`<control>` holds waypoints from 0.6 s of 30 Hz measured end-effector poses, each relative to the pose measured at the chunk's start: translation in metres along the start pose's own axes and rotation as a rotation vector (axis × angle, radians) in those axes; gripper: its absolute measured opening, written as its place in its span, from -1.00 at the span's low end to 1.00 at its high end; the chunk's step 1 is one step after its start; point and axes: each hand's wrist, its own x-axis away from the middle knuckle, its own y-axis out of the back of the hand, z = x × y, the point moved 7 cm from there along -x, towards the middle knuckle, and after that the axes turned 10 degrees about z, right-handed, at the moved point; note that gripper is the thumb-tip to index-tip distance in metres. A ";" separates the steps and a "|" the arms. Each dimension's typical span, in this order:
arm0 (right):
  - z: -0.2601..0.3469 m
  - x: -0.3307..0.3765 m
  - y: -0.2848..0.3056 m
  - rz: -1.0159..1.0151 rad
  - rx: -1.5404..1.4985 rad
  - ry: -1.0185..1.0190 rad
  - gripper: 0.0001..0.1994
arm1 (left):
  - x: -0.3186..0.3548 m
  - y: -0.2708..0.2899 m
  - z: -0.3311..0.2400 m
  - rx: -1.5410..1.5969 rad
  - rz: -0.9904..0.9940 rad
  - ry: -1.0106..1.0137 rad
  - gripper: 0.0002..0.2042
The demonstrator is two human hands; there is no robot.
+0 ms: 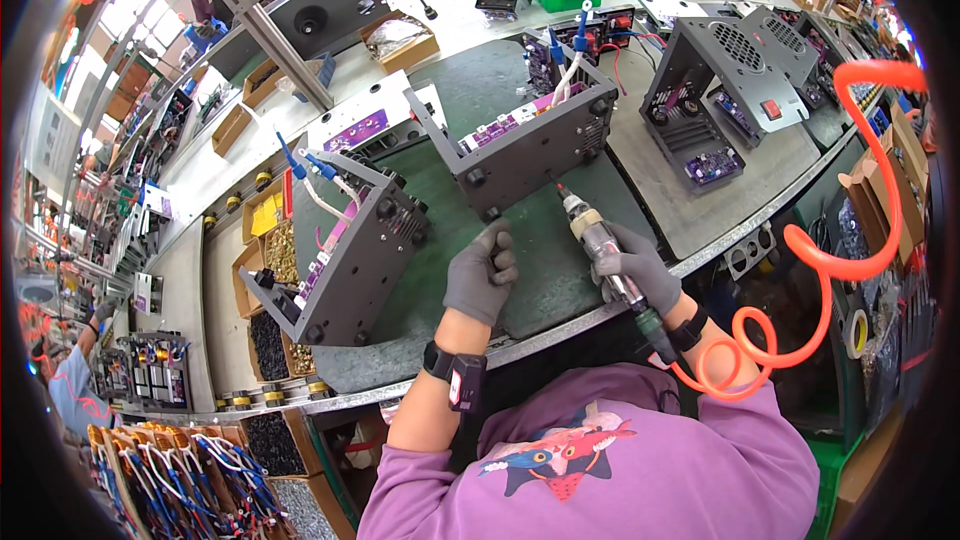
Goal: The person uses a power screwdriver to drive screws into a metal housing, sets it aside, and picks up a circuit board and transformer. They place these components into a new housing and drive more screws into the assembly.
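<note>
My right hand (642,270), in a grey glove, is wrapped round an air screwdriver (598,240). Its bit points up at the lower side of a dark grey metal chassis (540,152), close to a hole there; whether they touch I cannot tell. My left hand (482,275), gloved too, is closed with curled fingers just below a black rubber foot (491,212) at that chassis's corner. What those fingers hold, if anything, is hidden. Inside the chassis sit a purple circuit board (503,130) and white cables with blue ends. A similar chassis (362,265) stands tilted to the left.
A coiled orange air hose (820,255) runs from the screwdriver to the right. Cardboard boxes of small screws (283,258) and black parts (268,345) line the left. An open housing with a fan grille (725,80) stands at right. Another person's arm (85,340) shows far left.
</note>
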 end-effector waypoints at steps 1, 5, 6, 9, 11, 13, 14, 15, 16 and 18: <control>-0.004 0.004 0.000 0.045 -0.097 -0.041 -0.29 | -0.003 0.000 -0.003 -0.023 0.014 -0.005 -0.80; 0.000 0.026 -0.020 0.291 -0.181 -0.138 -0.28 | -0.008 -0.006 -0.007 -0.067 -0.005 0.020 -0.80; 0.001 0.031 -0.028 0.321 -0.221 -0.135 -0.31 | -0.011 -0.009 -0.005 -0.060 0.053 0.034 -0.79; 0.007 0.039 -0.044 0.359 -0.223 -0.197 -0.34 | -0.002 -0.025 -0.005 -0.096 0.173 0.051 -0.77; 0.003 0.040 -0.044 0.365 -0.267 -0.200 -0.34 | 0.004 -0.033 -0.006 -0.141 0.235 0.052 -0.78; 0.004 0.039 -0.047 0.379 -0.308 -0.205 -0.35 | 0.008 -0.034 -0.011 -0.118 0.267 0.014 -0.76; 0.009 0.039 -0.050 0.373 -0.269 -0.211 -0.32 | 0.010 -0.035 -0.014 -0.119 0.266 0.012 -0.76; 0.011 0.038 -0.051 0.365 -0.231 -0.216 -0.29 | 0.012 -0.034 -0.016 -0.157 0.228 0.003 -0.76; 0.008 0.037 -0.054 0.367 -0.231 -0.216 -0.29 | 0.014 -0.033 -0.018 -0.194 0.190 -0.007 -0.76; 0.014 0.031 -0.053 0.307 0.018 -0.004 -0.20 | 0.016 -0.033 -0.023 -0.226 0.146 -0.040 -0.76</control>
